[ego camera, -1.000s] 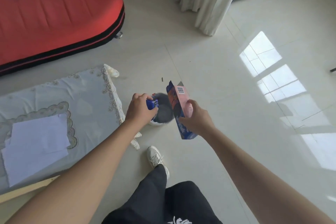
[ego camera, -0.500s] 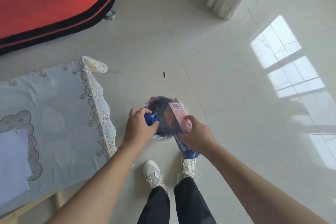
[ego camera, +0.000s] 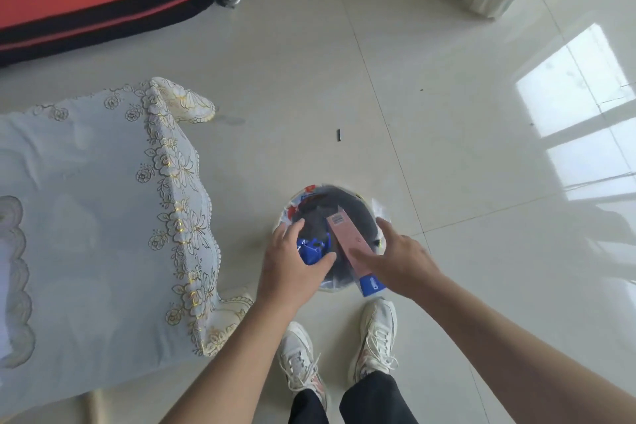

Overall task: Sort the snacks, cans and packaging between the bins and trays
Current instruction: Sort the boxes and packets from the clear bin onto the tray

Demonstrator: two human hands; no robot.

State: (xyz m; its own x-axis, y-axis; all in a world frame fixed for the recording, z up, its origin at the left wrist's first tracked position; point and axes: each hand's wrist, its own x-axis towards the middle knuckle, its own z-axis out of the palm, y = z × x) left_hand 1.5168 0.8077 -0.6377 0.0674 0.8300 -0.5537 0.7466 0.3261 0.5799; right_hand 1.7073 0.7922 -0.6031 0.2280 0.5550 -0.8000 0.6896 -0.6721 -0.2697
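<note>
We stand over the small round bin on the floor, just beside the cloth-covered desk. Our left hand holds a crumpled blue wrapper between thumb and fingers over the bin's opening. Our right hand grips a long pink box, tilted, its far end over the bin's mouth.

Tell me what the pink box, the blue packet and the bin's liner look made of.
The box looks like thin matt cardboard: flat faces, crisp edges, printed barcode. The packet is probably glossy plastic film: crumpled, catching light. The liner seems thin clear plastic: a wrinkled see-through flap.
</note>
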